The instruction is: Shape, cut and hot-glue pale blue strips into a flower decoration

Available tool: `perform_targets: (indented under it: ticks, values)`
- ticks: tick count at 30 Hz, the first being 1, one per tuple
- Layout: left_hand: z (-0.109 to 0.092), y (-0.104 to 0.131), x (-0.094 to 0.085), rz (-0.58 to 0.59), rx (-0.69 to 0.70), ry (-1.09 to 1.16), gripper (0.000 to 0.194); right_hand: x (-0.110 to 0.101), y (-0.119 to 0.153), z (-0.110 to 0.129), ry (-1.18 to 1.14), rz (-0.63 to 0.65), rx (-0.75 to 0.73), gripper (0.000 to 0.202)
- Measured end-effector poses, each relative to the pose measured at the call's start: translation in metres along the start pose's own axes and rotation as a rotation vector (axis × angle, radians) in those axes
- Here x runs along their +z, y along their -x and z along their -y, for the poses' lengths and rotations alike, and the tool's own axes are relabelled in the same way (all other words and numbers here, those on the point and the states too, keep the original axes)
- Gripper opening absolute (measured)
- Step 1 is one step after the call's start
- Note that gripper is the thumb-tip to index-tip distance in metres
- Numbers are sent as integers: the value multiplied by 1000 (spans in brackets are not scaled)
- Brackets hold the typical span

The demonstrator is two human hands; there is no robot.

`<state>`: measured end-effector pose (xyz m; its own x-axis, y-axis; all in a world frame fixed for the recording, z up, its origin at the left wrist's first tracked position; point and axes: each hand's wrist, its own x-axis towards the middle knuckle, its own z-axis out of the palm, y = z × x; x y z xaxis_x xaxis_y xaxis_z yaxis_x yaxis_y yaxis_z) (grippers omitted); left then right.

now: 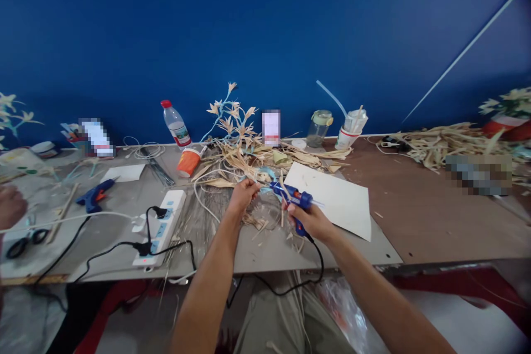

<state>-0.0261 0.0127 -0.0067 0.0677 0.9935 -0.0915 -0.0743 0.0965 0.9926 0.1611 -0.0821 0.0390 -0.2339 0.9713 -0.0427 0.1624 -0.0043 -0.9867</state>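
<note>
My right hand (309, 220) is wrapped round the handle of a blue hot glue gun (295, 197), whose nozzle points left. A clear glue stick sticks out of the gun's back end, and its black cord drops over the table edge. My left hand (245, 194) is closed in a pinch right by the nozzle; what lies between its fingertips is too small to make out. Dried husk strips (253, 163) lie heaped just beyond both hands. Behind them stands a branch of husk flowers (236, 116) with light blue stems. A white sheet (332, 199) lies right of the gun.
On the left are a white power strip (161, 229), another blue glue gun (94, 197), scissors (27, 240) and a co-worker's hand (11, 207). An orange paper cup (189, 162), a bottle (176, 126), a phone (271, 127) and a jar (319, 128) stand toward the wall. More husks (440, 146) lie right.
</note>
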Motion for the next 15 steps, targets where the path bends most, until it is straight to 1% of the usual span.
perform_targets:
  ticks: [2,5,15]
  values:
    - [1,0,-1,1,-2,-12,22,5,-4,-11,29,11,45,43]
    - [2,-1,-2,0,10,-19,24,11,-10,-23,69,-23,62,43]
    - [-1,1,-3,4,-7,-19,26,10,-15,-34,154,-64,63,43]
